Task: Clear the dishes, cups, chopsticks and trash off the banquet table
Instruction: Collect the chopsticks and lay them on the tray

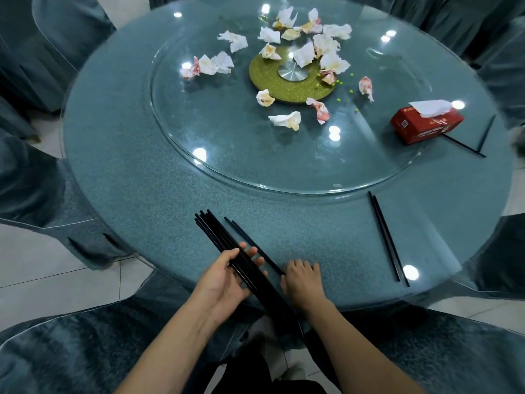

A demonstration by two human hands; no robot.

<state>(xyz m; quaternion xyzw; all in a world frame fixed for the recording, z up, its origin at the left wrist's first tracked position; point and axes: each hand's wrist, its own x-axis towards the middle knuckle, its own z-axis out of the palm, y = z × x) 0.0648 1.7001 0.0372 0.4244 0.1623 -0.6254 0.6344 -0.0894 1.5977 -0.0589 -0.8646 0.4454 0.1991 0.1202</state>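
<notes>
My left hand (227, 275) holds a bundle of several black chopsticks (218, 237) at the near edge of the round table (142, 180), its fingers curled round them. Just to the right, my right hand (302, 282) lies palm down on the table with its fingertips on the near end of a loose pair of black chopsticks (250, 243). Another pair of chopsticks (387, 237) lies at the near right. A third pair (480, 140) sits far right beside the red tissue box (426, 123). Several crumpled, stained napkins (285, 119) litter the glass turntable (199, 132).
A yellow-green disc with a metal hub (289, 76) marks the turntable's centre, with small green crumbs (339, 99) near it. Chairs in blue-grey covers (42, 180) ring the table, one right in front of me (85, 351). The floor is tiled.
</notes>
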